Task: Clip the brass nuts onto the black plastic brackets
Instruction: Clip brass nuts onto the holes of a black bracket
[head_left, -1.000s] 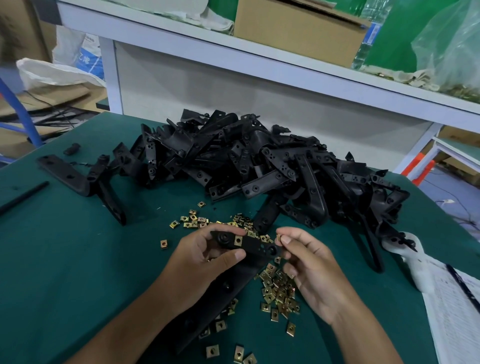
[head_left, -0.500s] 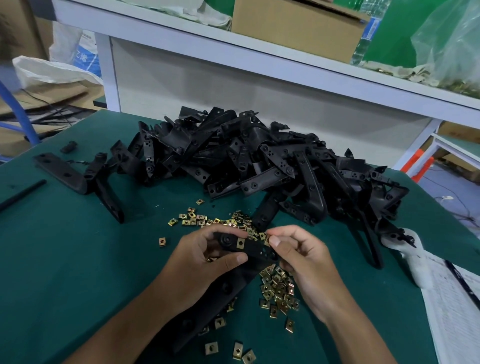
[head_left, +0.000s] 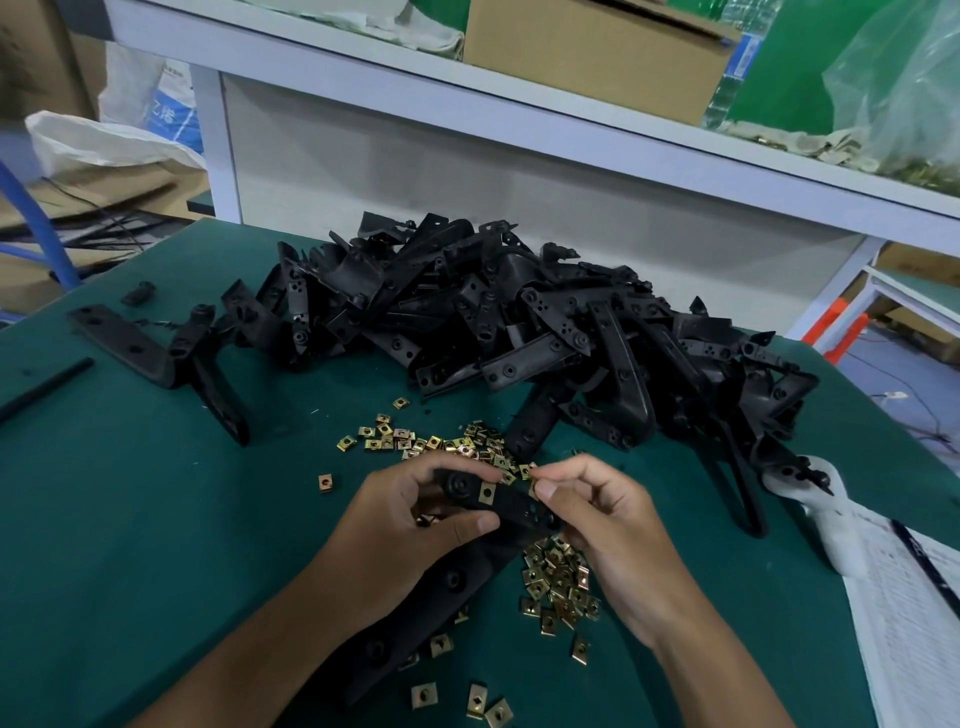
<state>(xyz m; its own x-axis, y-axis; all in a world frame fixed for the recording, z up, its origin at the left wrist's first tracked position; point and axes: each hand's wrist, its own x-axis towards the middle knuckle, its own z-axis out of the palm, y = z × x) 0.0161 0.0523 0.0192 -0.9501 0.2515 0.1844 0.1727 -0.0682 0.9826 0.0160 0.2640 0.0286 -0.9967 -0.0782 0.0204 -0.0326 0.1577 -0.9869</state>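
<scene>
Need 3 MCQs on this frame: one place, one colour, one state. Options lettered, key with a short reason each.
1. Where is the big bracket pile?
A. beyond the hands
B. on the shelf
C. on the floor

2. Table cover colour?
A. red
B. green
C. white

3. The held bracket has:
A. no nuts
B. one clipped nut
C. a broken end

Key: A, the pile lies on the table behind both hands. B, the cover is dark green. B, the left hand grips the bracket with one nut on while the right hand pinches another nut at its edge.
</scene>
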